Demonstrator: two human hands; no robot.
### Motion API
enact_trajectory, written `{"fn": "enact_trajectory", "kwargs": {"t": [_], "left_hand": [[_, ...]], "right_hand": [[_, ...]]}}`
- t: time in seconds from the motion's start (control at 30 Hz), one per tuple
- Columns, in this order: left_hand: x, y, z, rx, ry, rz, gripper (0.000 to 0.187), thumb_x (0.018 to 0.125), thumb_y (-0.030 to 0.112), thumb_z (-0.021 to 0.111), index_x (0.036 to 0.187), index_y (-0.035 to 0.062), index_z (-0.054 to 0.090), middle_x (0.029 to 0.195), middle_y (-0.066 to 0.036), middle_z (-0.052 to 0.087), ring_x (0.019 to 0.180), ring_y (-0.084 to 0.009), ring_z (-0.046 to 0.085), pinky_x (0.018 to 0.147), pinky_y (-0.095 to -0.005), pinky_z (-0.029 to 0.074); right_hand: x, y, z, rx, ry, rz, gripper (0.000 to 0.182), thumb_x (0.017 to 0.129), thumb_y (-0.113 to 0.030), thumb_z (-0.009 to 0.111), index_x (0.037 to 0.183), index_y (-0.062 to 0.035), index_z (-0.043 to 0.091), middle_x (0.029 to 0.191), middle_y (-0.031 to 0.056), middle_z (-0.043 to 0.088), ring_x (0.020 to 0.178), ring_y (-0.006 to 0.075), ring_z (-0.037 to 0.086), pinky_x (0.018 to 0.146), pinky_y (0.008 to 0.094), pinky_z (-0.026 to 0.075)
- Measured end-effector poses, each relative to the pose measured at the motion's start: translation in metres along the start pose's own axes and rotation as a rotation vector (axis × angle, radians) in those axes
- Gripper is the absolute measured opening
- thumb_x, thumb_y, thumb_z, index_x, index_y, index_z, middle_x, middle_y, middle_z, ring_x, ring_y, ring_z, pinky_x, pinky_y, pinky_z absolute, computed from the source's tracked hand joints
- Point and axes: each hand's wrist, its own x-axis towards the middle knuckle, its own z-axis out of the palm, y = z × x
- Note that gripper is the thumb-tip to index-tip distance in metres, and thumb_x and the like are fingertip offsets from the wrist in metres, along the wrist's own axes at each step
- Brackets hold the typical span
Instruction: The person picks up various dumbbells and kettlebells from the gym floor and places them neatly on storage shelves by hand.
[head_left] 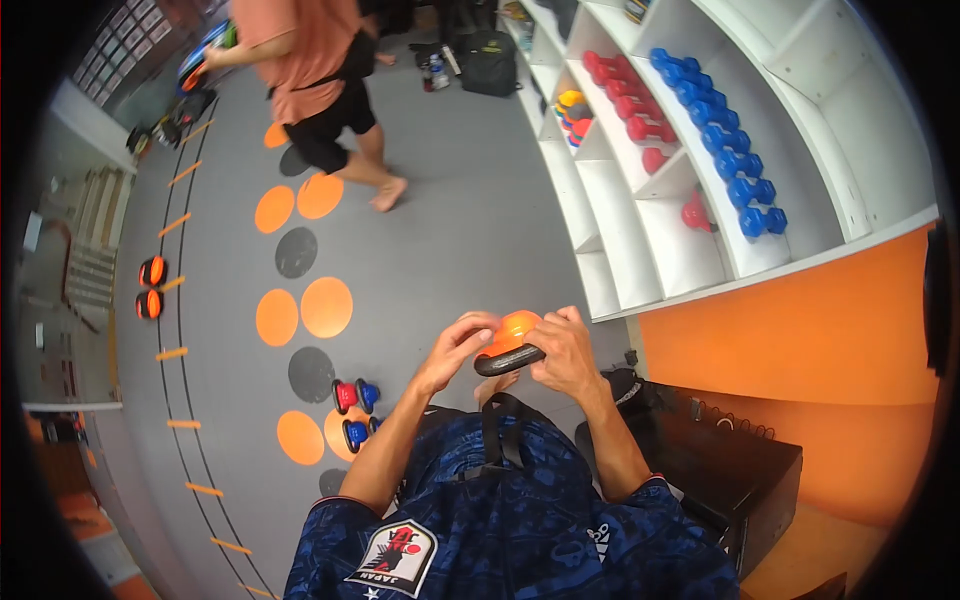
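In front of my waist is an orange kettlebell (516,327) with a thick black handle, tilted so the handle faces me. My right hand (563,352) is closed on its right side, fingers wrapped at the handle's end. At the left side of the orange body is my left hand (458,350), its fingers loosely bent and apart, the tips right beside the kettlebell. On the floor to my left stand a red kettlebell (345,396) and blue kettlebells (355,433).
White shelves (690,245) on the right hold red dumbbells (630,100) and blue dumbbells (720,130). A person (315,70) walks ahead carrying something. Orange-black kettlebells (151,286) stand by a floor ladder (172,352). A black box (745,460) is close on my right.
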Motion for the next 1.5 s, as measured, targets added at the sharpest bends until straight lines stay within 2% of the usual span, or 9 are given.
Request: {"fn": "enact_trajectory", "kwargs": {"t": [0.2,0.37,0.47,0.63,0.87,1.0,1.03,1.17,1.5], "left_hand": [[0.077,0.013,0.059,0.504,-0.345,0.189,0.025,0.081,0.021,0.075,0.099,0.0047,0.069,0.094,-0.006,0.065,0.104,-0.0225,0.054,0.088,-0.0366,0.044],[0.156,-0.026,0.104,0.619,-0.281,0.254,0.022,0.063,0.001,0.071,0.084,0.0023,0.062,0.083,-0.01,0.058,0.085,-0.0309,0.054,0.076,-0.0397,0.045],[0.195,-0.039,0.125,0.507,-0.194,0.221,0.021,0.064,-0.001,0.071,0.083,0.0026,0.062,0.082,-0.01,0.057,0.084,-0.0307,0.055,0.075,-0.0398,0.045],[0.267,-0.09,0.149,0.523,-0.032,0.018,0.044,0.073,0.003,0.074,0.112,-0.0003,0.054,0.095,-0.013,0.064,0.09,-0.0247,0.067,0.078,-0.0332,0.056],[0.36,-0.126,0.191,0.216,0.019,-0.208,0.048,0.082,0.006,0.07,0.126,0.0013,0.051,0.104,-0.015,0.066,0.093,-0.0237,0.068,0.081,-0.0348,0.057],[0.41,-0.148,0.2,0.093,-0.052,-0.26,0.053,0.087,0.005,0.067,0.135,0.0038,0.046,0.116,-0.016,0.061,0.098,-0.0233,0.066,0.084,-0.0345,0.056],[0.421,-0.146,0.205,0.009,-0.043,-0.281,0.051,0.088,0.002,0.063,0.135,0.004,0.046,0.121,-0.016,0.059,0.098,-0.0233,0.066,0.086,-0.0335,0.055],[0.474,-0.173,0.225,0.054,-0.179,-0.223,0.056,0.085,-0.007,0.056,0.138,0.0044,0.044,0.126,-0.015,0.057,0.109,-0.0243,0.061,0.095,-0.0333,0.05],[0.584,-0.212,0.271,-0.134,-0.344,-0.187,0.075,0.071,-0.019,0.043,0.144,-0.0016,0.037,0.137,-0.021,0.05,0.13,-0.0287,0.047,0.11,-0.0331,0.036]], "right_hand": [[-0.015,0.07,-0.041,-0.048,0.047,0.205,0.013,0.056,0.0,0.064,0.067,-0.0068,0.064,0.063,0.0049,0.06,0.066,0.0241,0.056,0.071,0.036,0.039],[-0.026,0.13,-0.061,-0.07,0.121,0.428,0.005,0.065,-0.005,0.068,0.065,-0.0077,0.065,0.065,0.0057,0.062,0.065,0.0245,0.056,0.071,0.0363,0.039],[-0.035,0.167,-0.062,-0.106,0.174,0.538,0.006,0.066,-0.003,0.067,0.068,-0.008,0.065,0.066,0.006,0.063,0.065,0.0257,0.056,0.071,0.0365,0.038],[-0.032,0.227,-0.067,-0.179,0.201,0.736,0.01,0.069,-0.001,0.065,0.076,-0.0076,0.068,0.071,0.009,0.064,0.073,0.0287,0.06,0.074,0.0386,0.041],[-0.027,0.315,-0.066,-0.135,0.254,1.066,0.024,0.066,-0.001,0.067,0.09,-0.0034,0.072,0.08,0.0167,0.068,0.079,0.0355,0.064,0.08,0.0423,0.048],[-0.024,0.357,-0.066,0.02,0.352,1.228,0.027,0.069,0.0,0.067,0.096,0.0,0.071,0.074,0.0088,0.067,0.066,0.0165,0.062,0.069,0.0307,0.05],[-0.022,0.366,-0.066,0.069,0.417,1.224,0.023,0.07,0.001,0.068,0.093,0.0022,0.069,0.07,0.0004,0.061,0.064,0.0087,0.055,0.063,0.0256,0.046],[-0.023,0.411,-0.076,0.279,0.549,1.401,0.019,0.07,0.006,0.067,0.089,0.0025,0.066,0.069,-0.0056,0.051,0.061,0.0046,0.046,0.055,0.022,0.037],[-0.015,0.524,-0.09,0.224,0.593,1.341,0.014,0.072,0.006,0.068,0.083,-0.0001,0.064,0.072,-0.0037,0.053,0.063,0.0086,0.048,0.057,0.0245,0.039]]}}
